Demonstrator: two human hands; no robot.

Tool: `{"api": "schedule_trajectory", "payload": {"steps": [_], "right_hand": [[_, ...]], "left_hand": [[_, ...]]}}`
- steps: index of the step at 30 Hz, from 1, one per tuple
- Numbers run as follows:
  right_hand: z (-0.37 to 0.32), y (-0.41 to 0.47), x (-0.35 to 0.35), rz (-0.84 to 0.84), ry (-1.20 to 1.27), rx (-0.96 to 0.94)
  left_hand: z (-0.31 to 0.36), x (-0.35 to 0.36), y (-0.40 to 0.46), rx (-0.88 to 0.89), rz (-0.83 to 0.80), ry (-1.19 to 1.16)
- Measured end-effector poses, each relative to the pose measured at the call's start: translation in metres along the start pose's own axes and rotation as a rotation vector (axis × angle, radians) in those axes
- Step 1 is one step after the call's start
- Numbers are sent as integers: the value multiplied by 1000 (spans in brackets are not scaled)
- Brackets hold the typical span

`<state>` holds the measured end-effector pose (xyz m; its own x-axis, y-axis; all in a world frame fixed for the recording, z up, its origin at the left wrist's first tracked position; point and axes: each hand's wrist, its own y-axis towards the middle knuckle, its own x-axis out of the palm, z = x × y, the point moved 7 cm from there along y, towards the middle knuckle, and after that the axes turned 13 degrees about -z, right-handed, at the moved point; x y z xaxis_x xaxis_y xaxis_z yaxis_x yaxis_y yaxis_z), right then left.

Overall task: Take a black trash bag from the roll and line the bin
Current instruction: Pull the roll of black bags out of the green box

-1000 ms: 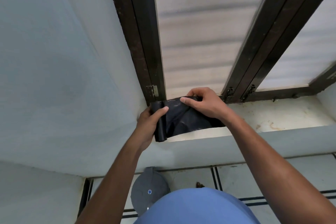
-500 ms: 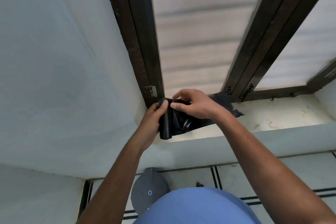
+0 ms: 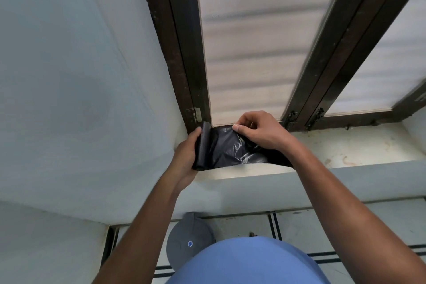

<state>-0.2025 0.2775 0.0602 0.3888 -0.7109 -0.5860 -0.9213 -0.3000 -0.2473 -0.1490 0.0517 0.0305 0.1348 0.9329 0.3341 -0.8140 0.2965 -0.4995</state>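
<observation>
My left hand (image 3: 186,154) grips a roll of black trash bags (image 3: 202,145), held upright over the left end of the window sill (image 3: 350,152). A length of black trash bag (image 3: 232,150) is unrolled from it to the right, shiny and creased. My right hand (image 3: 260,132) pinches the top edge of that sheet between thumb and fingers; the sheet runs on under my right wrist. Down on the floor by the wall stands the grey bin (image 3: 187,241) with its lid shut and a small blue dot on top, partly hidden by my blue shirt.
A dark-framed window (image 3: 184,53) with frosted panes rises behind the sill. A pale wall (image 3: 69,99) closes in on the left. The tiled floor (image 3: 299,226) with dark lines lies below the ledge.
The roll has been unrolled further: my right hand drew the sheet out to the right while my left hand kept hold of the roll. The loose end beyond my right wrist has dropped out of sight.
</observation>
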Motion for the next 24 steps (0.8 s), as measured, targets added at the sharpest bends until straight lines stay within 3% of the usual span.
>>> {"api": "schedule_trajectory", "payload": {"steps": [4, 6, 10, 17, 22, 24], "right_hand": [[1, -4, -1, -25, 8, 10], [1, -7, -2, -34, 3, 13], [7, -12, -11, 14, -70, 48], [-12, -12, -10, 46, -481, 146], [-33, -5, 21, -162, -153, 21], [-35, -3, 21, -158, -149, -17]], "left_hand": [[-3, 0, 1, 0, -113, 42], [-4, -4, 3, 22, -70, 136], [-4, -10, -1, 33, 22, 68], [0, -5, -7, 73, -15, 134], [-2, 5, -7, 100, -80, 157], [1, 2, -7, 133, -58, 163]]}}
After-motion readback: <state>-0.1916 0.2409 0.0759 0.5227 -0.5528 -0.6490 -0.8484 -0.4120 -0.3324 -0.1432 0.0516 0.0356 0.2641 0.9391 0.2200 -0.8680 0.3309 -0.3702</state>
